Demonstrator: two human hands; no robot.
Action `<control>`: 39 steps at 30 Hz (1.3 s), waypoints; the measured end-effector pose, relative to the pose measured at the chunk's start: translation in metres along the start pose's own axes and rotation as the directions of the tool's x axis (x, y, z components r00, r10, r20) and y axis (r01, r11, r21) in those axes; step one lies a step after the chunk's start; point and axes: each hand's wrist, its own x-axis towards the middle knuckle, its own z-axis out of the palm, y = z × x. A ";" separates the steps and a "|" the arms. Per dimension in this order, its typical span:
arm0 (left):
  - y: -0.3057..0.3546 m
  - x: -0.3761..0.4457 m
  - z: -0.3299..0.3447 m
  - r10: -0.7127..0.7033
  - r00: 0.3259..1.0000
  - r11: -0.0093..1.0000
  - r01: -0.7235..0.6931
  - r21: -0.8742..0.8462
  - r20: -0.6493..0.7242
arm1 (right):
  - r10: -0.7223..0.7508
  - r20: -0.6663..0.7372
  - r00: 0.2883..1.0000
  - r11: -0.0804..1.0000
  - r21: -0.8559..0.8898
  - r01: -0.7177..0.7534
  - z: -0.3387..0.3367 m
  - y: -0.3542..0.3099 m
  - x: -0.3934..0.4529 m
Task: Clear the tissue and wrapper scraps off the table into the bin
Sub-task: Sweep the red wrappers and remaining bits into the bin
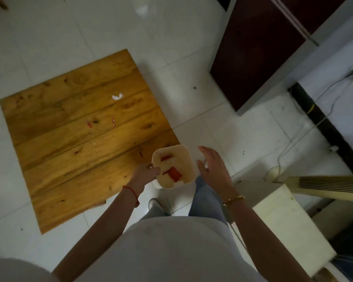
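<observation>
A small cream bin [186,159] hangs beside the near right corner of the wooden table [69,143], with red wrapper pieces [172,173] inside it. My left hand [146,173] grips the bin's left rim. My right hand [213,165] is open just right of the bin, fingers spread, not touching it. On the table lie a white tissue scrap [117,96], two small red wrapper scraps [89,124] [113,121] and a tiny white fleck [94,143].
White tiled floor [171,58] surrounds the table. A dark red cabinet [263,47] stands at the upper right. A cream box [283,220] and a ribbed fan unit [326,187] sit to my right, with cables [306,127] trailing on the floor.
</observation>
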 end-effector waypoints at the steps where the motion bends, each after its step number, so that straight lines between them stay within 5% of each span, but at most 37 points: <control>1: 0.013 0.003 0.007 0.005 1.000 1.000 -0.005 -0.001 0.000 | -0.008 -0.002 1.000 1.000 -0.002 0.008 -0.010 0.008 0.008; 20: 0.237 0.064 0.163 -0.069 0.993 0.886 0.019 -0.463 -0.091 | -0.247 0.147 0.958 0.962 -0.085 0.261 -0.220 0.141 0.244; 31: 0.314 0.151 0.120 -0.194 0.951 0.791 0.006 -0.612 -0.241 | -0.438 0.294 0.849 0.880 -0.055 0.473 -0.213 0.089 0.424; 39: 0.363 0.204 0.054 -0.311 0.903 0.637 -0.034 -0.770 -0.297 | -0.595 0.485 0.641 0.716 -0.044 0.697 -0.186 -0.014 0.564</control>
